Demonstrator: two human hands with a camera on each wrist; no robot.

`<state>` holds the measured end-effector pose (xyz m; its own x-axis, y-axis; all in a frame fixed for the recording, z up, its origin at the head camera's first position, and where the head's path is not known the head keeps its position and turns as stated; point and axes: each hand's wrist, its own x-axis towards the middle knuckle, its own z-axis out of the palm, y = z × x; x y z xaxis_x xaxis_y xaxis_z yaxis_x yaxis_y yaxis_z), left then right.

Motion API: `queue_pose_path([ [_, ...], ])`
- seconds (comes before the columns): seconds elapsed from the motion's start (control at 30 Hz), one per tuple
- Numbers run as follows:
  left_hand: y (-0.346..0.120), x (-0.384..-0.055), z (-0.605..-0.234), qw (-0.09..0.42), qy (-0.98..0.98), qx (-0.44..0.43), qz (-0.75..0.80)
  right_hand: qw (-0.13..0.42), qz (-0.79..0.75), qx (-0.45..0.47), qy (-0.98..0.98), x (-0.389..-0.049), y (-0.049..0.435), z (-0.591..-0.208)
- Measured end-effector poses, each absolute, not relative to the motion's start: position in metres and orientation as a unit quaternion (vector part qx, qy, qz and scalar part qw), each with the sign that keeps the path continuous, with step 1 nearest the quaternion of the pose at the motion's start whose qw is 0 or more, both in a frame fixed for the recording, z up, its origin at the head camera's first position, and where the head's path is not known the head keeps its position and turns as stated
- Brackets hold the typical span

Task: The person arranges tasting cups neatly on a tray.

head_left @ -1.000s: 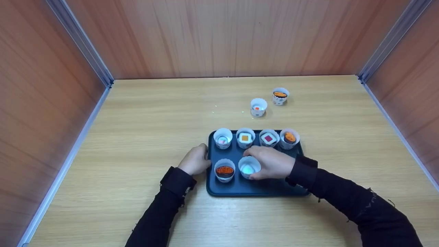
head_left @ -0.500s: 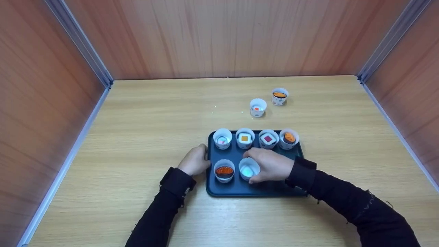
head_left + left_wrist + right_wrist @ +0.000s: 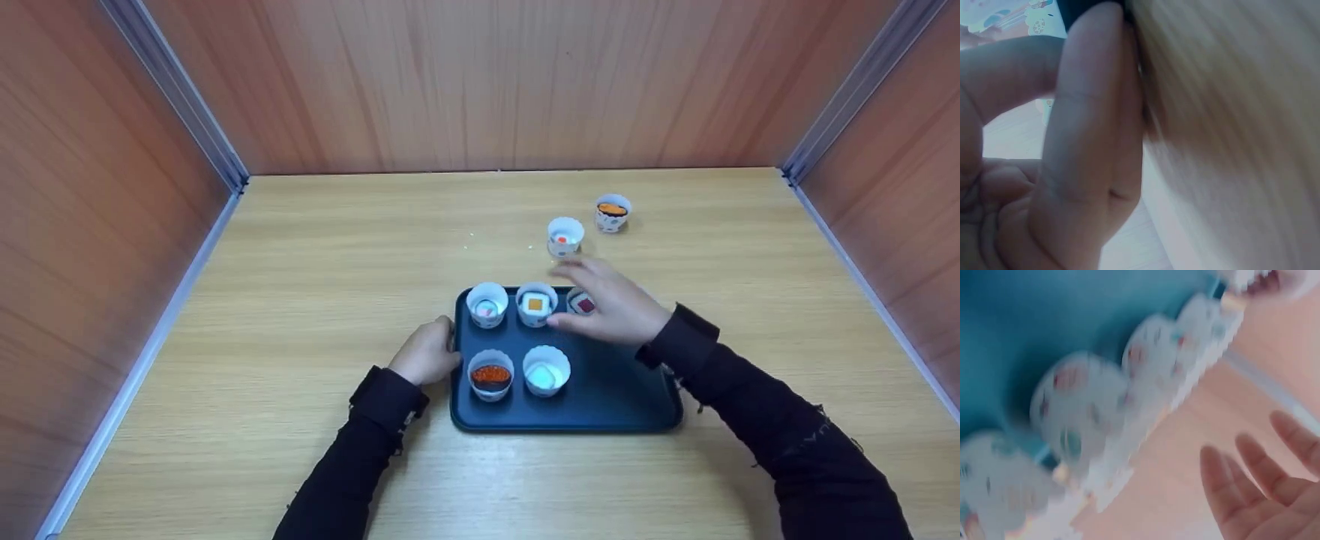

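A dark tray (image 3: pixel 615 386) lies on the table, and my left hand (image 3: pixel 426 351) grips its left edge; in the left wrist view the fingers (image 3: pixel 1086 107) are at the tray's dark rim. Above the tray's back right part is my right hand (image 3: pixel 619 309), fingers spread and holding nothing. It partly covers a paper cup (image 3: pixel 579 301) with a white and dark-red square piece, and hides the rearmost right cup. In front stand a cup with a pale green piece (image 3: pixel 546 373) and a cup with a red-topped sushi piece (image 3: pixel 491 376). The right wrist view shows several patterned cups (image 3: pixel 1081 402).
Two more cups stand on the table behind the tray: one with a small red-orange bit (image 3: pixel 565 234), another with an orange-topped piece (image 3: pixel 613 212). At the tray's back left are a cup with a pinkish piece (image 3: pixel 487 306) and one with a yellow-centred square (image 3: pixel 535 304). Wooden panels (image 3: pixel 480 82) enclose the table.
My right hand has let go of the cup with the pale green piece, leaving it on the tray, and has moved back towards the far cups. My left hand keeps its place.
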<state>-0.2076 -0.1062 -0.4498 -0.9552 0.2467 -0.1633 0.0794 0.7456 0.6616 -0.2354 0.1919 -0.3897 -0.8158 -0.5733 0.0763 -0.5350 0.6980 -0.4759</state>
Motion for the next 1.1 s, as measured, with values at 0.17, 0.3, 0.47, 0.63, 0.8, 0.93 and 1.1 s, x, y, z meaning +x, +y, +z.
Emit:
queue_pose_path([
  [0.17, -0.107, -0.207, -0.448, 0.124, 0.925, 0.078, 0.352, 0.073, -0.228, -0.25, 0.938, -0.265, 0.2, -0.379],
  [0.3, -0.107, -0.205, -0.448, 0.127, 0.923, 0.074, 0.357, 0.095, -0.198, -0.219, 0.951, -0.289, 0.2, -0.376],
  [0.47, -0.107, -0.203, -0.448, 0.123, 0.923, 0.077, 0.355, 0.111, -0.183, -0.182, 0.96, -0.314, 0.195, -0.378],
  [0.63, -0.108, -0.202, -0.448, 0.117, 0.924, 0.081, 0.356, 0.126, -0.168, -0.147, 0.967, -0.334, 0.188, -0.384],
  [0.8, -0.108, -0.201, -0.448, 0.119, 0.925, 0.081, 0.351, 0.144, -0.166, -0.128, 0.967, -0.343, 0.183, -0.392],
  [0.93, -0.107, -0.2, -0.448, 0.124, 0.925, 0.079, 0.349, 0.159, -0.16, -0.117, 0.967, -0.346, 0.18, -0.397],
  [1.1, -0.106, -0.199, -0.447, 0.124, 0.926, 0.079, 0.349, 0.177, -0.149, -0.11, 0.967, -0.35, 0.178, -0.401],
])
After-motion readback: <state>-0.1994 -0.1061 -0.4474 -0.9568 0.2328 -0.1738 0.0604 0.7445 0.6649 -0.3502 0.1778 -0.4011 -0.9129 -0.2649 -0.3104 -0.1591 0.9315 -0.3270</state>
